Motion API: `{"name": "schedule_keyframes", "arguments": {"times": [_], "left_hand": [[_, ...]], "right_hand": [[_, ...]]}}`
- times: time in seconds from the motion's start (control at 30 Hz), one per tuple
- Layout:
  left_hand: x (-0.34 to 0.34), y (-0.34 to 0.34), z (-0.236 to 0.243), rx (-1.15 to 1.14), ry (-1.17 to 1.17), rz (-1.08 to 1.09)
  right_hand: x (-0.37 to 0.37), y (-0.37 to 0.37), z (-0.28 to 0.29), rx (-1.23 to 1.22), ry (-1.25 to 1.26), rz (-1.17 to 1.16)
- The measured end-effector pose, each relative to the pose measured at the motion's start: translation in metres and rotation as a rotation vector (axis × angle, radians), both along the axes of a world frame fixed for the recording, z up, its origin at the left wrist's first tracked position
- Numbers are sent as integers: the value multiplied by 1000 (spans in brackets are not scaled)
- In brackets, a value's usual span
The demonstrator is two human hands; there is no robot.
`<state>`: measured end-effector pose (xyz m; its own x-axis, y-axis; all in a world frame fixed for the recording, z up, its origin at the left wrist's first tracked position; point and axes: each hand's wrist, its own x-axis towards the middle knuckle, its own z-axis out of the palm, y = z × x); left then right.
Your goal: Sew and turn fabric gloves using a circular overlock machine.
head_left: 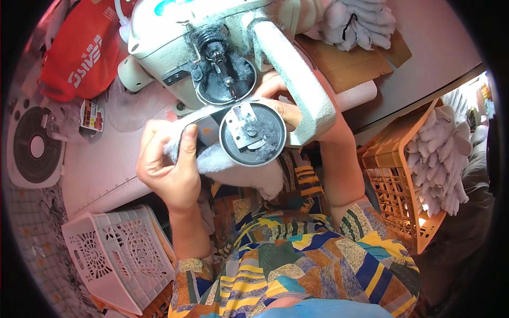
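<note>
A pale sewing machine (175, 47) stands before me, its working parts dusted with lint. Two round discs meet at its needle area: an upper dark cup (241, 85) and a lower toothed disc (268, 151). A fluffy white piece of fabric (212, 159) with a dark grey face passes at the discs and hangs below them. My left hand (172, 164) pinches its left part, thumb raised on top. My right hand (278, 93) is curled at the right of the discs, on the fabric's other part; its fingertips are partly hidden by the disc and the curved machine arm (297, 74).
An orange crate (395, 175) of white gloves (437, 159) stands at right. More white gloves (355, 24) lie on brown cardboard (344, 63) at the back. At left are a red bag (85, 53), a round fan-like device (37, 143) and a white crate (122, 249).
</note>
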<state>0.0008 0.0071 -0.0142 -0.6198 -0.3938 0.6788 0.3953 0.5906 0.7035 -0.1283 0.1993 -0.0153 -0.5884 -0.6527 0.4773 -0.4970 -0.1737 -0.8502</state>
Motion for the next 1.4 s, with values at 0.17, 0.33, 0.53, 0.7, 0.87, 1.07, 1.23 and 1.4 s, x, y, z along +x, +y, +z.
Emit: {"name": "schedule_keyframes", "arguments": {"times": [0.17, 0.33, 0.53, 0.7, 0.87, 1.07, 1.23, 1.4], "left_hand": [[0, 8, 8, -52, 10, 16], [-3, 12, 7, -25, 11, 6], [-4, 12, 5, -40, 32, -26], [-7, 14, 6, -62, 26, -80], [-6, 22, 6, 65, -8, -121], [-7, 29, 3, 202, -14, -132], [-8, 33, 0, 237, -18, -141], [-6, 37, -2, 376, 0, -187]], "right_hand": [[12, 1, 7, -144, -296, -4], [9, 2, 2, -190, -281, -15], [9, 0, 7, -187, -290, -21], [12, 0, -2, -355, -381, -80], [4, 6, -6, -403, -426, -148], [6, 3, -1, -309, -452, -186], [10, 3, 10, -109, -375, -47], [6, 4, 16, -100, -416, 26]]}}
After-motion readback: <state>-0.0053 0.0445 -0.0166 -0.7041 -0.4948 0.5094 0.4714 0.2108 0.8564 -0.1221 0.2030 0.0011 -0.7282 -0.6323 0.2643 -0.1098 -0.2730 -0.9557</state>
